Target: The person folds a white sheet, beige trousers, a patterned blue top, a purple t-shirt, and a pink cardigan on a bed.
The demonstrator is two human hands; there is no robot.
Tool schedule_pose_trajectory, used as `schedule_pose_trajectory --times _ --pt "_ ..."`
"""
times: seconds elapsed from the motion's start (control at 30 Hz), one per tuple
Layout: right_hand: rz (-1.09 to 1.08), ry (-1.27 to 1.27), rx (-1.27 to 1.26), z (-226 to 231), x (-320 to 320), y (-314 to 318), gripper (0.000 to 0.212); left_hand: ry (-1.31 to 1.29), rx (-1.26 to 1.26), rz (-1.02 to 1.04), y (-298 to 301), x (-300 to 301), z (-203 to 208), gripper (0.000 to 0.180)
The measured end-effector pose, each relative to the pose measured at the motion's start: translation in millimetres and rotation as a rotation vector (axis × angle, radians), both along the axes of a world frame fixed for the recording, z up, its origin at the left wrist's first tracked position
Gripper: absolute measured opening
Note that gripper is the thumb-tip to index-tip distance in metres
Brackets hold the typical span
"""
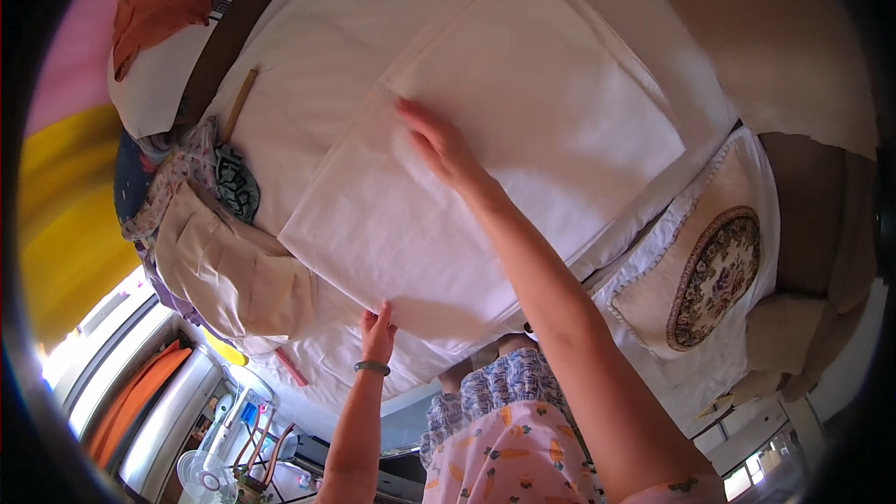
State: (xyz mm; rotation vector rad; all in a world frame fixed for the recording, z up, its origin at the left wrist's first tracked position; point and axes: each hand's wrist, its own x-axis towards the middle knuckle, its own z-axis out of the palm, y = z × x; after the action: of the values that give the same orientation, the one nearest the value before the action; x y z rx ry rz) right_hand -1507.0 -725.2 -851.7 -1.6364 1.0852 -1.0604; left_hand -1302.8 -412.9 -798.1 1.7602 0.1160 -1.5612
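Note:
A large white sheet (532, 121), folded into a flat rectangle, lies slantwise across the bed. My left hand (379, 334) pinches its near edge, thumb and fingers closed on the cloth. Farther up, my right hand (437, 145) rests on or just over the sheet near its left fold, fingers stretched out and slightly blurred. Nothing is held in that hand, and I cannot tell how firmly it touches. A dark bracelet (372, 368) circles my left wrist.
Rumpled beige cloth (219, 266) and patterned clothes (191, 159) are heaped at the left, with a thin stick (243, 105) beyond. On the right lies a cream cover with an oval floral medallion (714, 278). A fan (205, 476) stands at the lower left.

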Motion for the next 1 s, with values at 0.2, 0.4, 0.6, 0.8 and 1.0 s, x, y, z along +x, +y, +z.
schedule_pose_trajectory --times 0.2,0.4,0.6,0.8,1.0 --pt "-0.068 0.112 0.379 36.6 -128.1 171.1 0.057 0.007 -0.03 -0.004 20.8 15.2 30.0 0.032" --pt "0.091 0.413 0.398 79.6 -179.6 236.1 0.064 0.021 -0.31 -0.056 -100.7 -86.3 188.2 0.044" --pt "-0.178 0.309 0.55 111.4 -187.4 225.4 0.044 -0.137 -0.472 -0.093 -194.3 -242.8 209.2 0.057" --pt "-0.906 -0.261 0.796 48.4 -214.6 192.3 0.026 -0.02 -0.649 -0.354 -268.0 -308.2 156.2 0.06" --pt "-0.953 -0.189 0.77 16.7 -234.8 177.1 0.03 -0.381 -0.599 -0.483 -287.3 -213.6 57.1 0.039"
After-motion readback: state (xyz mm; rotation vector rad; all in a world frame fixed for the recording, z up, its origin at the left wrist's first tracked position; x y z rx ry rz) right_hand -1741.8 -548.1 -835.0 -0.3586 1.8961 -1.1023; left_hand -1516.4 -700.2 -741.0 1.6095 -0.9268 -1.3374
